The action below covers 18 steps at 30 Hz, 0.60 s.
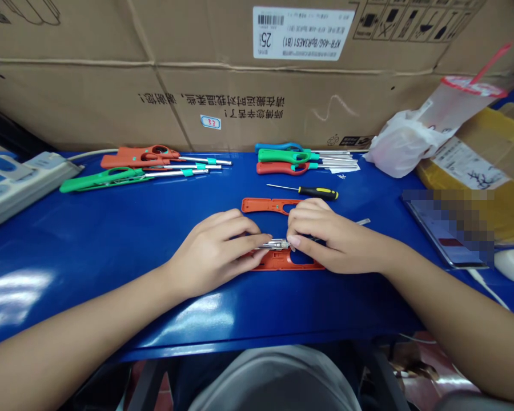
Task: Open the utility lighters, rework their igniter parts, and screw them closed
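A small metal part [274, 244], slim and silvery, sits lengthwise on an orange shell half [282, 261] lying flat on the blue table [111, 240], close to its near edge. The left hand [216, 248] and the right hand [332, 237] each pinch one end of it between thumb and fingertips. Just behind lies a second shell [265, 205], then a screwdriver [310, 191]. Long-nosed lighters [141, 165] are piled farther back.

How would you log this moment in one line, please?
left hand: pinches metal part | right hand: pinches it too | below: orange shell | behind: screwdriver
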### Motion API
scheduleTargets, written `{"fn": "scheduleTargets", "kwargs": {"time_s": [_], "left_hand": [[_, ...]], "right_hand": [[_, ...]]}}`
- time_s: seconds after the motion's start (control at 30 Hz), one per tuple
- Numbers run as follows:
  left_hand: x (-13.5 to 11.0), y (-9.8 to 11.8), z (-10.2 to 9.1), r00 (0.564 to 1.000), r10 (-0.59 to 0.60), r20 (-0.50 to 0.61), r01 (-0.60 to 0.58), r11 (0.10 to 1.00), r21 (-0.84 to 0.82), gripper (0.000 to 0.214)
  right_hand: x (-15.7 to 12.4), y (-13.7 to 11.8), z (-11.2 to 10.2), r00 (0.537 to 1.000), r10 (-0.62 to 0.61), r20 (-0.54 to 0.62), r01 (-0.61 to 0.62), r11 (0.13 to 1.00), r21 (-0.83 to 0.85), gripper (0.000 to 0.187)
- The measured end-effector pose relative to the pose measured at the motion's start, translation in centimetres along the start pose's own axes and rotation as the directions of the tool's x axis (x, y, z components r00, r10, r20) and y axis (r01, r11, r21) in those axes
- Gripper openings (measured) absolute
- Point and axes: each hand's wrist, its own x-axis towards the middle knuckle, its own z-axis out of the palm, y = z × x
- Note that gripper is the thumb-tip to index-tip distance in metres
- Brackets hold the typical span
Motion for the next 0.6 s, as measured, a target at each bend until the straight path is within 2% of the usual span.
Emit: {"fn": "scheduleTargets", "kwargs": {"time_s": [0.27,0.5,0.6], "left_hand": [[-0.06,-0.04,0.15,0.999,0.03,0.03,-0.03,0.999,-0.018,0.019],[-0.05,-0.16,0.33,0.999,0.014,0.045,-0.011,0.999,-0.046,0.014],[0.08,-0.41,0.14,0.997,-0.003,0.083,0.013,0.994,-0.109,0.014]], "right_hand": [[0.03,0.15,0.27,1.0,0.016,-0.009,-0.016,1.0,-0.024,0.023],[-0.03,0.08,0.29,1.0,0.003,-0.02,-0.004,0.998,-0.058,0.024],[-0.03,0.33,0.13,0.997,0.029,-0.065,-0.034,0.996,-0.087,0.025]]}}
